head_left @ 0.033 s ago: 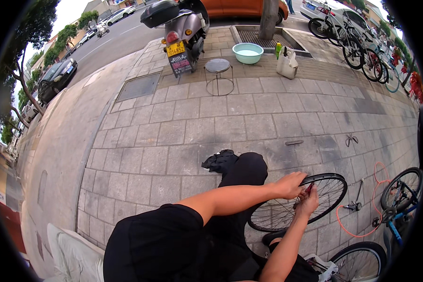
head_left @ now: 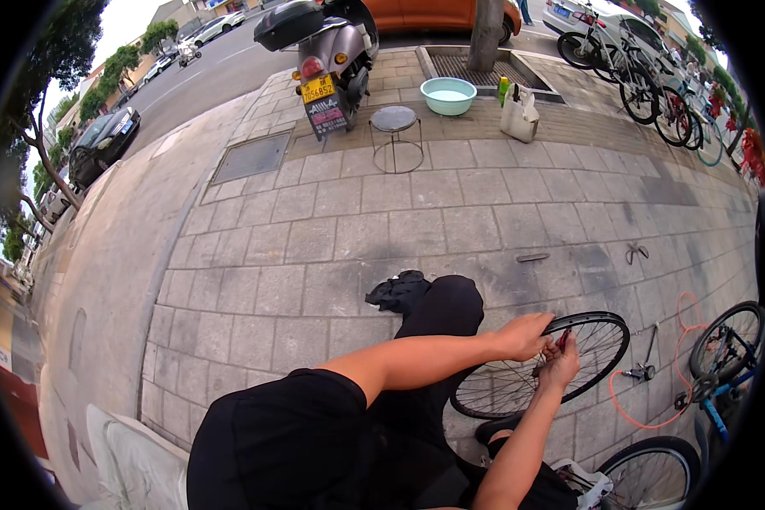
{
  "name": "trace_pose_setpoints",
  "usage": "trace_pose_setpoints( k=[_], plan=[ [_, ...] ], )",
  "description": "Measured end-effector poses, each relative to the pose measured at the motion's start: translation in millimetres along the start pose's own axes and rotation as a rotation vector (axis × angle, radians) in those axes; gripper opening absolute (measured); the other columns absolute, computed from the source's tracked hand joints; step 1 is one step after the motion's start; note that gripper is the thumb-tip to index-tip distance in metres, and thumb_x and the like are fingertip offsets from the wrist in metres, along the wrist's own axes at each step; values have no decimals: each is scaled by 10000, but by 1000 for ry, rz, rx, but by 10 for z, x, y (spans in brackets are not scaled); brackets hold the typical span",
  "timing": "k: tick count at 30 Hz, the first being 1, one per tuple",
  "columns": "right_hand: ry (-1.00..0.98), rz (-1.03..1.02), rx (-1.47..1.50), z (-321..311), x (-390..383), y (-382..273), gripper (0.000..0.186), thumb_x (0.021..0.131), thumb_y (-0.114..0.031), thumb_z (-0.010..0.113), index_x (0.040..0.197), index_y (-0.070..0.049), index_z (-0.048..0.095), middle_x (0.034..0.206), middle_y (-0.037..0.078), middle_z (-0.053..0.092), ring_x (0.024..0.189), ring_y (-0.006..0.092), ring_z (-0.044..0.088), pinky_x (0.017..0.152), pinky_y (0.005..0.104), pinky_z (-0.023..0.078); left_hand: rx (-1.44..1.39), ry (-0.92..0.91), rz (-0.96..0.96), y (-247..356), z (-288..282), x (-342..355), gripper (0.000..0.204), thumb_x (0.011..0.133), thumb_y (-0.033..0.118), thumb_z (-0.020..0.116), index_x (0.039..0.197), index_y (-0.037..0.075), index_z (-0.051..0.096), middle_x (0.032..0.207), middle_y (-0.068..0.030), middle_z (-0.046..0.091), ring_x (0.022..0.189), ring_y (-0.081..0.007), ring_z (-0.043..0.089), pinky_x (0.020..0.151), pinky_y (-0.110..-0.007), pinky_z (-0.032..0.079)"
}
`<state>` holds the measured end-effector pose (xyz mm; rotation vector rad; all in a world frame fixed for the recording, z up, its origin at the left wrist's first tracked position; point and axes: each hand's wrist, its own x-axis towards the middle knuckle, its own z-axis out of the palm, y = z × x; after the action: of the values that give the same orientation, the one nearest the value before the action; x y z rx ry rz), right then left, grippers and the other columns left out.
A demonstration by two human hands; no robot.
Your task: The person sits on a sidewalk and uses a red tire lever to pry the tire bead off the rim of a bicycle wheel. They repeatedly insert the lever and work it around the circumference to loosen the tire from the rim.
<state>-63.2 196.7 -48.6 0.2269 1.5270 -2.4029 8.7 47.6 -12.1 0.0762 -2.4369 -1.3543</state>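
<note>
A spoked bicycle wheel (head_left: 622,351) leans beside my knee. My left hand (head_left: 525,336) is closed on the near-top part of its rim, fingers curled over the edge. Just below, my right hand (head_left: 558,365) is closed in a pinch on a small red item (head_left: 563,338) at the rim. That item is mostly covered by fingers, and its kind does not show. Both hands nearly touch each other. Part of the wheel is hidden behind my forearms and leg.
An orange hose (head_left: 614,399) with a gauge (head_left: 644,372) lies right of the wheel, near a blue bicycle (head_left: 716,416). Further off are a thin dark tool (head_left: 532,257), scissors-like tool (head_left: 636,252), round stool (head_left: 393,120), basin (head_left: 449,98) and scooter (head_left: 336,59). A black cloth (head_left: 398,291) lies by my knee.
My right hand has shifted very slightly to the right and up along the rim, with the red item. The left hand stays nearly in place.
</note>
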Motion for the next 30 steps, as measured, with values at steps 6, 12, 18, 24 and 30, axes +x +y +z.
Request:
trace_pose_setpoints(
  k=[6,12,18,24,30],
  plan=[
    [16,184,52,-11,201,-149,244,990,-370,736,987,-127,708,740,-21,638,542,119,557,513,294,490,-41,-100,-94,95,-134,185,483,940,197,698,1351,-17,565,1239,-264,645,1176,-460,609,971,-492,503],
    [117,158,-94,369,-31,-214,344,976,-302,716,1095,20,701,898,87,714,579,159,629,520,308,524,-61,-105,-88,-224,-272,246,469,913,74,701,1354,-29,578,1154,-207,697,1068,-259,666,949,-361,514],
    [239,-20,-215,416,-231,-471,383,952,-269,724,1088,89,726,689,55,629,511,144,597,452,303,477,-124,-240,-336,10,-384,297,624,901,41,719,1478,-64,505,1235,-110,672,1104,-178,623,987,-306,490],
    [122,48,-110,383,-517,-117,338,1020,-254,667,1161,50,715,805,55,650,593,134,632,496,282,500,-202,-275,-440,209,-441,306,614,866,37,724,1451,-23,548,966,13,606,795,-73,522,673,-251,437],
    [113,100,11,475,-490,82,335,1031,-239,652,1189,51,710,851,83,675,639,161,673,531,299,544,-243,-242,-408,192,-422,282,551,865,19,706,1398,-27,575,978,12,618,764,-70,521,632,-245,412]
  ],
)
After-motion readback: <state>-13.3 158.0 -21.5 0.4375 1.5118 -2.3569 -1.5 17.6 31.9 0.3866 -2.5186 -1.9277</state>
